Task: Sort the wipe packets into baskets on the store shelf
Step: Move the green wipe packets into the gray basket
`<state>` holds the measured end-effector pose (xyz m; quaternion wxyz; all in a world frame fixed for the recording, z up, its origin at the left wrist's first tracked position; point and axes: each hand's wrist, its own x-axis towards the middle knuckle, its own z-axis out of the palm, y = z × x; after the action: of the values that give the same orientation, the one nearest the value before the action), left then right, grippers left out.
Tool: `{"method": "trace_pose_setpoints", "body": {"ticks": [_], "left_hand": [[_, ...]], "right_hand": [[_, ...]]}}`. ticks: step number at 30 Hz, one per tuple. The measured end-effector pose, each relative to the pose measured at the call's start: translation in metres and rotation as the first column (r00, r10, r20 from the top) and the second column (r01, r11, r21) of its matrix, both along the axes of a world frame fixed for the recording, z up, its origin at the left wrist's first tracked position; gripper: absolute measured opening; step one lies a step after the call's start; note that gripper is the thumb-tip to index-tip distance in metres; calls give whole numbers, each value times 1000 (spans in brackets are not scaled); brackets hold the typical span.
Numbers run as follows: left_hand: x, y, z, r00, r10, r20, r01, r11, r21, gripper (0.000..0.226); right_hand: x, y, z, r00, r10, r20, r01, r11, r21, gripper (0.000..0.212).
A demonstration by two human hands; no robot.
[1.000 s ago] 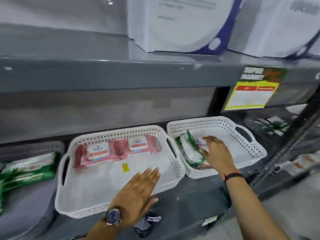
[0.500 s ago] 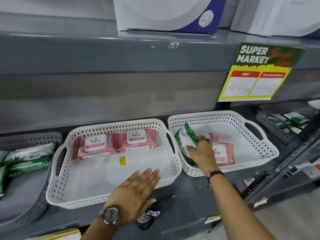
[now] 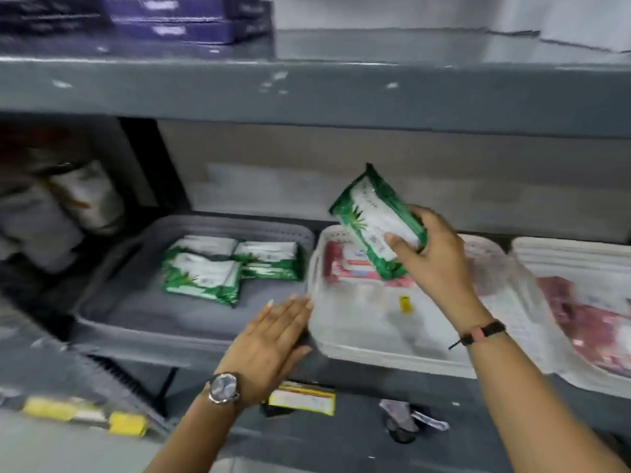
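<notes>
Right hand [image 3: 440, 257] fingers [image 3: 397, 242] closed round green wipe packet [image 3: 375, 220], held above white basket [image 3: 345, 346]. Left hand [image 3: 269, 339] flat, empty. Mid-transfer step. Next, likely: carry left of fingers, drop in grey basket [image 3: 136, 319] beside green packets [image 3: 205, 271].

Motion blur leaves the print on the wipe packets [image 3: 375, 227] and shelf tag [image 3: 302, 399] unreadable.

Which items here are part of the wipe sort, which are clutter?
Job: green-and-white wipe packet in right hand; grey plastic basket with green packets; white perforated basket with pink packets; left hand.

Clutter: purple boxes; yellow shelf label; crumpled wrapper.
</notes>
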<state>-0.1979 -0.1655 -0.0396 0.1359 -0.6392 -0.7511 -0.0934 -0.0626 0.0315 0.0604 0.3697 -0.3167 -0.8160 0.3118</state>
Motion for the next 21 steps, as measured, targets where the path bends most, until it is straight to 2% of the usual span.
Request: {"method": "trace_pose_setpoints", "body": {"ticks": [4, 7, 9, 11, 13, 15, 18, 21], "left_hand": [[-58, -62, -8, 985, 159, 61, -157, 987, -36, 54], [-87, -95, -22, 985, 165, 52, -164, 986, -24, 55], [-93, -106, -28, 988, 147, 43, -146, 989, -26, 55], [-95, -109, -31, 988, 147, 51, -146, 989, -31, 55], [-94, -108, -29, 986, 156, 64, -155, 988, -25, 57], [-93, -106, -27, 985, 160, 69, -159, 987, -24, 57], [-90, -103, -24, 986, 147, 83, -145, 989, -33, 57], [-77, -86, -19, 990, 88, 110, -87, 996, -14, 56]], "right_hand": [[-77, -42, -19, 961, 275, -8, -269, 933, -241, 43], [-122, -61, -41, 901, 416, 123, -351, 866, -357, 37], [-141, -67, -55, 853, 460, 247, -345, 851, -395, 35], [-154, -70, -66, 810, 425, 403, -305, 894, -329, 34], [-161, -71, -75, 746, 307, 591, -276, 950, -146, 32], [-165, -75, -81, 698, 169, 696, -246, 969, 12, 31], [-162, -80, -80, 712, 98, 695, -238, 965, 108, 36], [-141, -74, -61, 803, 53, 594, -230, 946, 228, 34]]}}
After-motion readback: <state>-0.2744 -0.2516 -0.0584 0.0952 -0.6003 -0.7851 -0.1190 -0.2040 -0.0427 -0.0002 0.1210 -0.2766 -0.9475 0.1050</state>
